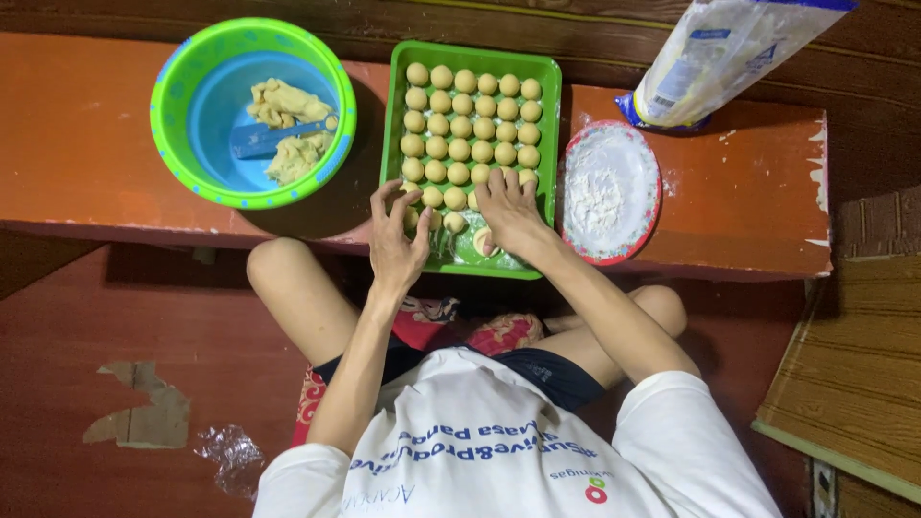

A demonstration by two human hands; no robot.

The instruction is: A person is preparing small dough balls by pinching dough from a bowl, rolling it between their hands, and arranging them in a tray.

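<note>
A green rectangular tray [547, 72] on a low orange bench holds several rows of small round dough balls [465, 125]. My left hand [396, 240] hovers over the tray's near-left corner with fingers spread, fingertips at the nearest dough balls. My right hand [510, 213] rests palm down over the near row, fingers apart and touching the balls; one ball shows under its thumb side. Whether either hand grips a ball is hidden.
A green and blue bowl [182, 67] with leftover dough [283, 103] and a blue scraper [264, 139] stands left of the tray. A plate of white flour [610, 192] lies to the right, a flour bag [715, 53] behind it. The bench edge [144, 230] runs past my knees.
</note>
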